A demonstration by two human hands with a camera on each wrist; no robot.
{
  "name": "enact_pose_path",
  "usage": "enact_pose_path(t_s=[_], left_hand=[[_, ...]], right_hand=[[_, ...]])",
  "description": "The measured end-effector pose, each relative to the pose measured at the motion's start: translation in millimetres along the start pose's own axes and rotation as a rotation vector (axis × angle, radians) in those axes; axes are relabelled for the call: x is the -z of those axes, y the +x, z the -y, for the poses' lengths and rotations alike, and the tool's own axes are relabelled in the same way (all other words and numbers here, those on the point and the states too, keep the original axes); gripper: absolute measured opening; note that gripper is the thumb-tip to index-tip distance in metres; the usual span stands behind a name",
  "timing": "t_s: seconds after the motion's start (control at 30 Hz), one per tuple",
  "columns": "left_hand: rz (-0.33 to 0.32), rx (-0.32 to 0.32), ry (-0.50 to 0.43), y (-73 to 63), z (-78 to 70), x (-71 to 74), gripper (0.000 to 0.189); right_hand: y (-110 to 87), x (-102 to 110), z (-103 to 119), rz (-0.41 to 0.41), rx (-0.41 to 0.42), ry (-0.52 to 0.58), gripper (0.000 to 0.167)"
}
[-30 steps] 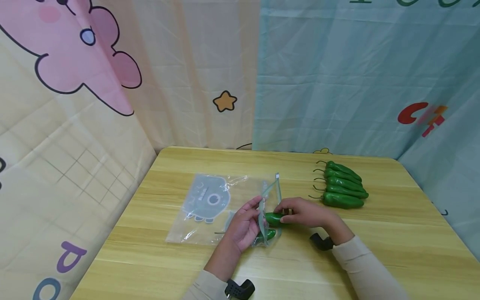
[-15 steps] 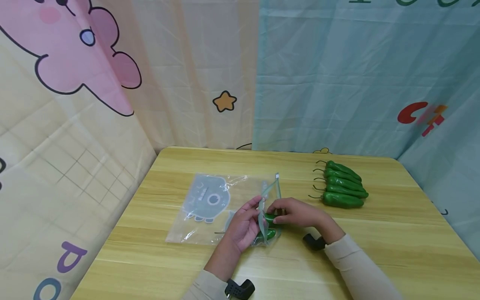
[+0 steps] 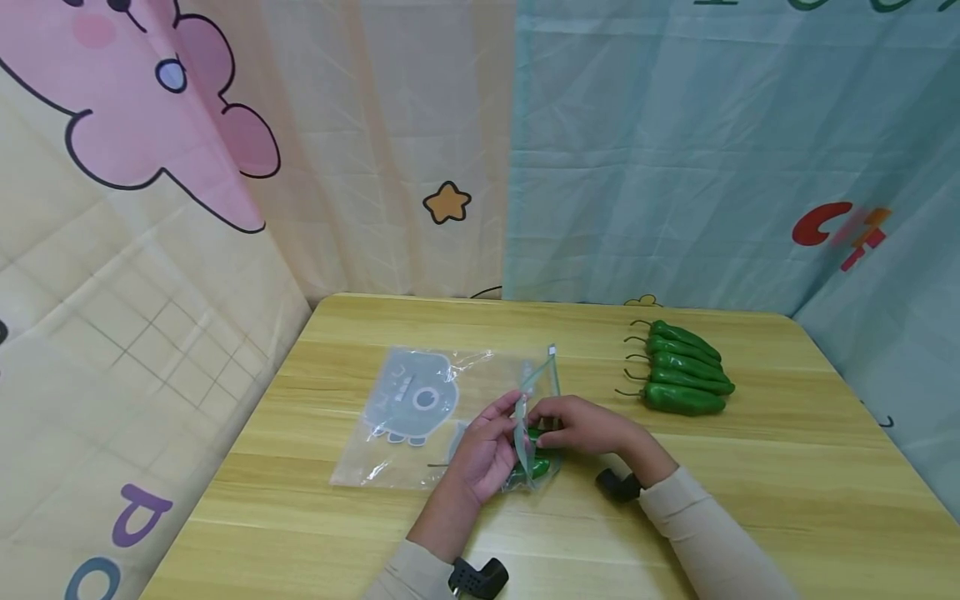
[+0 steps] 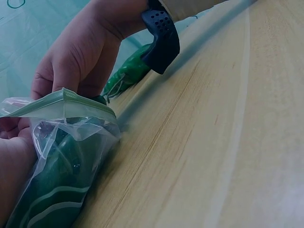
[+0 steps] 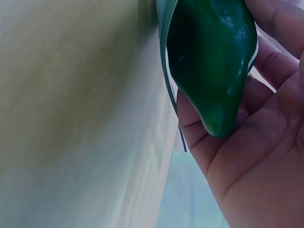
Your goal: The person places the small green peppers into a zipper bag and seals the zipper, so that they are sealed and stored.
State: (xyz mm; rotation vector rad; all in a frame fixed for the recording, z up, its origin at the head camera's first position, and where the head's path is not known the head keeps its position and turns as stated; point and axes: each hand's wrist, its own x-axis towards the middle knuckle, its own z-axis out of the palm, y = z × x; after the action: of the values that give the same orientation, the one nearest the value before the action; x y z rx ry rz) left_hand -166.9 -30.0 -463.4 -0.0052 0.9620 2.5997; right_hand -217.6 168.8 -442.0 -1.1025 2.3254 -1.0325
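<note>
A clear zip bag (image 3: 483, 367) with a grey cartoon print lies flat in the head view, its green-edged mouth to the right. My left hand (image 3: 482, 457) holds the near side of that mouth apart between thumb and fingers. My right hand (image 3: 585, 425) grips a green pepper (image 5: 213, 61) near its pointed tip, in the right wrist view. Much of this pepper is inside the bag mouth, hidden behind the film and my fingers. Another green pepper (image 3: 534, 468) lies within the bag, beneath my left fingers.
Several green peppers (image 3: 682, 398) lie side by side at the back right of the wooden table (image 3: 360, 333), stems to the left. Printed curtains (image 3: 615, 167) hang behind and beside the table. Each wrist carries a dark camera mount (image 3: 480, 577).
My right hand has moved left, pushing the pepper further into the bag mouth. My left hand and the bag have stayed about where they were.
</note>
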Motion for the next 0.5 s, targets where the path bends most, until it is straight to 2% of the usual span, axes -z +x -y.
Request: enact_pose_path(t_s=[0.23,0.5], left_hand=[[0.006,0.001,-0.007,-0.5,1.1,1.1,0.038],[0.006,-0.009,-0.004,-1.2,0.7,1.6,0.037]], right_hand=[[-9.4,4.6,0.1,0.005,-0.057,-0.034,0.028],[-25.3,12.0,-5.8,-0.010,-0.071,-0.066,0.027]])
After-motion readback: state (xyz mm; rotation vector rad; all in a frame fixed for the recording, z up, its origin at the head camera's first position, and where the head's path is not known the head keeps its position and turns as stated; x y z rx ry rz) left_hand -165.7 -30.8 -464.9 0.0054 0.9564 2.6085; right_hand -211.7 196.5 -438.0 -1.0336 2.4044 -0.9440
